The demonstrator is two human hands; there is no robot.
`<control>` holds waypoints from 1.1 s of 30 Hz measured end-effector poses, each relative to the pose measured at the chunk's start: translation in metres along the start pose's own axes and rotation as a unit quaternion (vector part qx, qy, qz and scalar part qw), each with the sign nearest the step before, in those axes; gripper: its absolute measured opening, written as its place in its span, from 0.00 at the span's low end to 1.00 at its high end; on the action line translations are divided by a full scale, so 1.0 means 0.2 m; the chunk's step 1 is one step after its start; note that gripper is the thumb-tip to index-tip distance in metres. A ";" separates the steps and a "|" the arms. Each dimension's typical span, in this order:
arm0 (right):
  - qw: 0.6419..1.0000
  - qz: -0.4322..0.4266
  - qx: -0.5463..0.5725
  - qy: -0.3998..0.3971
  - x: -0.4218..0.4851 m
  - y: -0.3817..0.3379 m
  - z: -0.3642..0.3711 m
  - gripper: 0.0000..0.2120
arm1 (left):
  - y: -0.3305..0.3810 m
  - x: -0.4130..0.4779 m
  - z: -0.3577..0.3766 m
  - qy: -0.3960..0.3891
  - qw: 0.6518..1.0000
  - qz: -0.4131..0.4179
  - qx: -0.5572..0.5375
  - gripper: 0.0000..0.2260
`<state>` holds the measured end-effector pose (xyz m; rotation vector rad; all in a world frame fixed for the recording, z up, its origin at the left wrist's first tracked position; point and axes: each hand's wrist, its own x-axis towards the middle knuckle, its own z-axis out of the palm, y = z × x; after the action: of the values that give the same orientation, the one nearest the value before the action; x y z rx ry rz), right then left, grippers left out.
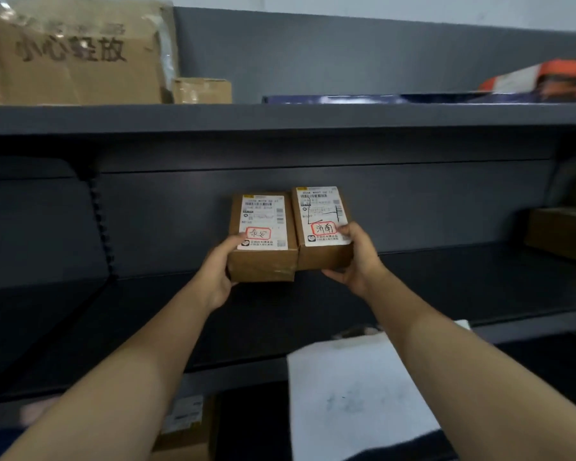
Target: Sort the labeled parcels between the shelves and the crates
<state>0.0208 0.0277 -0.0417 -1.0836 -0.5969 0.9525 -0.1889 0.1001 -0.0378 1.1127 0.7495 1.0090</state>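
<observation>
Lying nearest, low in view: a white mailer (pixel 356 400) and a labelled carton (pixel 183 427), seemingly waiting their turn on a lower level. Reaching forward over these, both bare forearms.

Gripping the left parcel (pixel 261 241) with the left hand (pixel 215 274), thumb lying on the top face near the label's corner, fingers curled out of sight round the near side. Clasping the right parcel (pixel 323 227) with the right hand (pixel 358 257), thumb pressing the label's edge, fingers cupping underneath. Both hands closed firmly; neither open. Holding the two parcels side by side, touching, labels up, each bearing a different red-circled handwritten mark. Hovering over or just resting on the middle shelf (pixel 446 287); hard to tell which.

Judging progress: probably somewhere midway. Sitting farther off, a brown box (pixel 562 234) on the same shelf at right, and on the top shelf a big carton (pixel 77 61), a small box (pixel 202 90) and flat packets (pixel 529 88). No crates showing.
</observation>
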 end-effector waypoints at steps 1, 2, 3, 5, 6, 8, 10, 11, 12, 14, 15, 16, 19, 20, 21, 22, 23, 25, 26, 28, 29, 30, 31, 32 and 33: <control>1.000 -0.013 0.002 0.012 -0.05 -0.05 -0.12 0.24 | -0.03 -0.03 0.11 -0.027 1.000 -0.006 0.005 0.19; 0.999 -0.024 0.004 0.024 -0.10 -0.10 -0.25 0.23 | -0.06 -0.06 0.23 -0.056 0.998 -0.012 0.010 0.18; 0.999 -0.034 0.004 0.037 -0.16 -0.15 -0.38 0.22 | -0.10 -0.10 0.36 -0.082 0.996 -0.022 0.017 0.18; 0.996 -0.044 0.004 0.081 -0.29 -0.25 -0.68 0.22 | -0.19 -0.19 0.62 -0.127 0.990 -0.048 0.038 0.18; 0.993 -0.043 0.008 0.112 -0.37 -0.29 -0.83 0.22 | -0.24 -0.24 0.76 -0.145 0.986 -0.060 0.047 0.17; 0.985 -0.046 0.004 0.165 -0.53 -0.37 -1.14 0.23 | -0.35 -0.35 1.07 -0.178 0.979 -0.078 0.055 0.13; 0.976 -0.052 0.005 0.212 -0.72 -0.44 -1.45 0.22 | -0.48 -0.47 1.38 -0.217 0.970 -0.092 0.066 0.11; 0.969 -0.053 0.005 0.243 -0.81 -0.46 -1.60 0.21 | -0.55 -0.54 1.53 -0.234 0.964 -0.100 0.076 0.11; 0.962 -0.053 0.007 0.269 -0.92 -0.49 -1.74 0.20 | -0.62 -0.60 1.67 -0.251 0.958 -0.109 0.085 0.10; 0.947 -0.052 0.009 0.318 -1.10 -0.53 -2.02 0.18 | -0.76 -0.73 1.95 -0.283 0.945 -0.132 0.100 0.10; 0.938 -0.051 0.005 0.342 -1.19 -0.55 -2.15 0.19 | -0.83 -0.78 2.08 -0.298 0.937 -0.142 0.112 0.09; 0.929 -0.051 0.003 0.368 -1.28 -0.57 -2.28 0.21 | -0.90 -0.84 2.21 -0.315 0.929 -0.150 0.126 0.09; 0.888 -0.039 -0.025 0.457 -1.56 -0.58 -2.66 0.23 | -1.12 -1.01 2.59 -0.368 0.898 -0.168 0.174 0.13; 0.875 -0.032 -0.030 0.482 -1.66 -0.58 -2.78 0.23 | -1.20 -1.07 2.71 -0.383 0.888 -0.171 0.188 0.14; 0.861 -0.029 -0.038 0.506 -1.76 -0.57 -2.89 0.22 | -1.27 -1.13 2.83 -0.397 0.879 -0.176 0.196 0.15; 0.848 -0.023 -0.044 0.528 -1.86 -0.57 -3.00 0.22 | -1.35 -1.19 2.95 -0.411 0.871 -0.182 0.200 0.16; 0.833 -0.016 -0.046 0.551 -1.95 -0.57 -3.12 0.22 | -1.43 -1.24 3.07 -0.425 0.862 -0.181 0.208 0.18; 0.805 -0.005 -0.054 0.591 -2.10 -0.57 -3.32 0.23 | -1.58 -1.31 3.29 -0.460 0.843 -0.172 0.221 0.23; 0.784 -0.001 -0.056 0.619 -2.17 -0.57 -3.44 0.23 | -1.68 -1.36 3.43 -0.481 0.828 -0.179 0.224 0.25; 0.758 0.010 -0.056 0.650 -2.26 -0.56 -3.57 0.25 | -1.79 -1.41 3.58 -0.491 0.822 -0.179 0.228 0.24; 0.747 0.016 -0.052 0.663 -2.30 -0.56 -3.65 0.27 | -1.86 -1.45 3.67 -0.503 0.812 -0.188 0.227 0.23; 0.732 0.022 -0.046 0.680 -2.35 -0.56 -3.73 0.28 | -1.94 -1.49 3.77 -0.516 0.799 -0.201 0.235 0.25; 0.716 0.025 -0.040 0.697 -2.40 -0.55 -3.81 0.28 | -2.01 -1.53 3.87 -0.528 0.785 -0.210 0.246 0.27; 0.701 0.029 -0.030 0.712 -2.45 -0.55 -3.88 0.28 | -2.09 -1.58 3.96 -0.544 0.771 -0.214 0.251 0.28; 0.687 0.032 -0.023 0.725 -2.51 -0.55 -3.95 0.27 | -2.16 -1.63 4.06 -0.560 0.758 -0.217 0.254 0.29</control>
<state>0.4480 -0.7921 -0.2204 -1.5227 0.7611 -0.0962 0.5215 -0.5446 -0.2119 1.6313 0.2218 -0.3754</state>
